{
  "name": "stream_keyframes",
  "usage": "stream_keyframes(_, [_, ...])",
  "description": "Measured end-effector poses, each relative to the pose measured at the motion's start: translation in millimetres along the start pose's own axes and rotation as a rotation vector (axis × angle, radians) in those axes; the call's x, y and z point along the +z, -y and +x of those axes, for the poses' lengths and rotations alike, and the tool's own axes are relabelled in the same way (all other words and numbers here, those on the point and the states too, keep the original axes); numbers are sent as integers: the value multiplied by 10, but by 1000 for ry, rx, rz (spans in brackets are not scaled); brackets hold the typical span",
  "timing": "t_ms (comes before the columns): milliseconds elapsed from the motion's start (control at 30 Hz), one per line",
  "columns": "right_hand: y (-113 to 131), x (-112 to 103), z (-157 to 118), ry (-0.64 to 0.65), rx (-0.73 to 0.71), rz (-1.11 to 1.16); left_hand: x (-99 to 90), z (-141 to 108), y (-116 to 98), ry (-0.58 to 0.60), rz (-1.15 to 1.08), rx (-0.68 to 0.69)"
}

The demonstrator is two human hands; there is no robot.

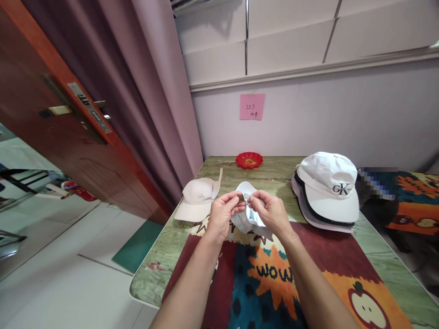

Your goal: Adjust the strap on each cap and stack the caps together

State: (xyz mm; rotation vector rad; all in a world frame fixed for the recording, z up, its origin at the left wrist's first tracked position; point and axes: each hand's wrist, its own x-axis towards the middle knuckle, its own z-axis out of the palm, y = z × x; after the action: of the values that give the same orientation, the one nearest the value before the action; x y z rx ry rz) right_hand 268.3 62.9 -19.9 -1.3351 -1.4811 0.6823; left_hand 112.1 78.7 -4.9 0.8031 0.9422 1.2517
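Over the middle of the table I hold a pale grey-white cap (pixel 242 223), turned so that part of its inside shows. My left hand (pixel 223 211) is closed in a pinch at the cap's strap on the left. Opposite it, my right hand (pixel 271 213) pinches the cap's edge by the strap, thumb and forefinger together. The fingers partly hide the strap and its fastening. A beige cap (pixel 197 194) lies to the left, its strap sticking up loose. To the right stands a stack of caps, topped by a white cap (pixel 329 176) with dark letters.
A patterned cloth (pixel 219 274) covers the front middle of the green wood-look table (pixel 154 269). At the back sits a red scalloped dish (pixel 249 160), below a pink note (pixel 252 107) on the wall. A curtain (pixel 154 82) and an open door (pixel 68 119) flank the left side.
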Motion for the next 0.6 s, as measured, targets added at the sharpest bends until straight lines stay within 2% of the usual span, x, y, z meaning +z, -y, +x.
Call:
stream_keyframes(300, [15,3,5,11,-59,0,-19,3,-20,11,40,-4])
stream_keyframes(600, [15,-78,11,122,-91,-74,-64,3,11,10,146,68])
